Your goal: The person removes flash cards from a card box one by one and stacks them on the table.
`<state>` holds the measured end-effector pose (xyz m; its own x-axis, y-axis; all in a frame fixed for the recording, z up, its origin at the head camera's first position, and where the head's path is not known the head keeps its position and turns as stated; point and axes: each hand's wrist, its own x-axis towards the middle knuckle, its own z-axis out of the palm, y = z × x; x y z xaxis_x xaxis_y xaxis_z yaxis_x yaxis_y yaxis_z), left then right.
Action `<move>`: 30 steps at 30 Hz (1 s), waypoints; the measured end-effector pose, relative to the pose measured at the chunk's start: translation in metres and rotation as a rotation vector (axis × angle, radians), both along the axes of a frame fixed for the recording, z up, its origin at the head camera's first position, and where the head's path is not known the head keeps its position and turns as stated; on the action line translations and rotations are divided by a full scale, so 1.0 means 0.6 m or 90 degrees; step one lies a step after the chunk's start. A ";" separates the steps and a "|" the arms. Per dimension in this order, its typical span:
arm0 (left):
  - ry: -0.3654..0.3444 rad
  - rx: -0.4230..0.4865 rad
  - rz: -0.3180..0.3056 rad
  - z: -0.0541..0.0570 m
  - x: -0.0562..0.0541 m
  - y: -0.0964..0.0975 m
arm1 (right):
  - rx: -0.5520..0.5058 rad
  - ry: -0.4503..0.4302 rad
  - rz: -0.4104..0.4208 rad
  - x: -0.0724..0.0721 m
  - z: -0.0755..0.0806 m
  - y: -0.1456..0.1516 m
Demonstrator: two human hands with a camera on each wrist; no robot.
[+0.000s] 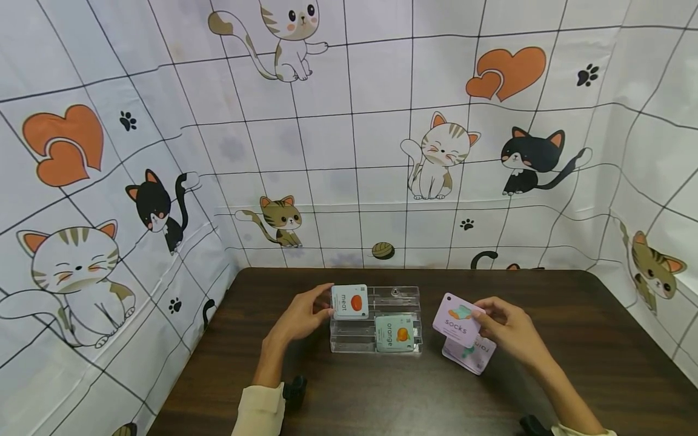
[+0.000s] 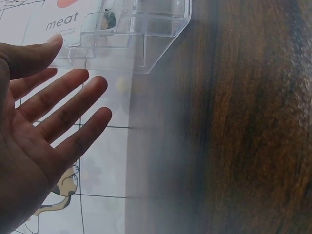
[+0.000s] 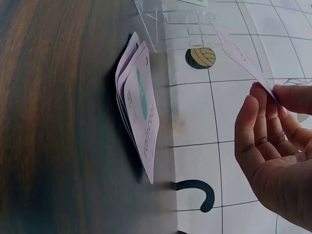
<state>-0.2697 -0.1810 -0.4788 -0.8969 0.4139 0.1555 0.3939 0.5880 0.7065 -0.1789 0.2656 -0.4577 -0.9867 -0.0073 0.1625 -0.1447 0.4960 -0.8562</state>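
Observation:
A clear plastic card rack point(image 1: 352, 345) stands on the table, with a "meat" card point(image 1: 349, 302) at its back left and an "orange" card point(image 1: 395, 333) at its front right. My left hand point(image 1: 302, 315) is at the rack's left side, thumb by the meat card; its fingers point(image 2: 73, 108) look extended and spread in the left wrist view. Between thumb and fingers my right hand point(image 1: 507, 330) pinches a lilac "socks" card point(image 1: 457, 319), held above the table. Below it lies a small pile of lilac cards point(image 3: 141, 109), a "raincoat" card on top.
The dark wooden table point(image 1: 382, 399) carries the rack and the pile. A white cloth point(image 1: 376, 139) printed with cats and grid lines hangs behind the table and along both sides.

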 end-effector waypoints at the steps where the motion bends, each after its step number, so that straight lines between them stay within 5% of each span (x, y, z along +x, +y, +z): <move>1: -0.002 0.000 0.002 0.000 0.000 0.000 | 0.000 0.001 -0.001 0.000 -0.001 0.001; 30: -0.002 -0.009 0.010 0.000 -0.001 0.002 | -0.011 0.014 -0.017 0.015 -0.014 0.031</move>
